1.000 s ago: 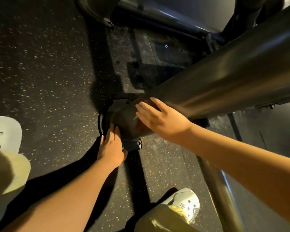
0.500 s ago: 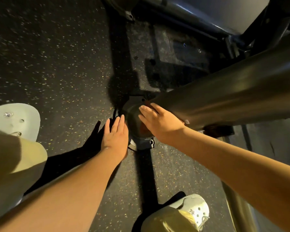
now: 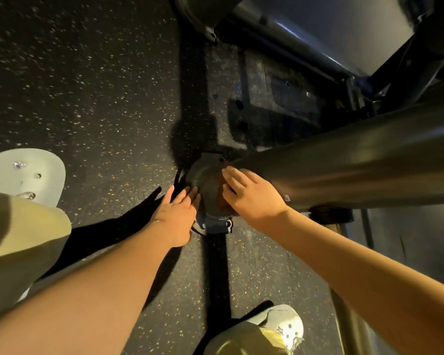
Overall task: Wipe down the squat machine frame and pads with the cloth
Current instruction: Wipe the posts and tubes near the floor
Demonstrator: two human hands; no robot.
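Head view: my right hand point(image 3: 251, 198) has its grip wide, fingers laid on the lower end of the frame tube point(image 3: 356, 175). A reddish patch under the palm may be the cloth; I cannot tell. My left hand point(image 3: 176, 216) lies flat beside the foot plate point(image 3: 213, 224). Knuckles could snag on that plate's bolt tab. The tube's long axis climbs from the floor point(image 3: 87, 111) toward upper right.

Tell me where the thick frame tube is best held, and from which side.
Probably near its lower end, from above. The thick frame tube slopes to the floor there, top exposed; too wide to encircle, so lay a palm flat, as the right hand does.
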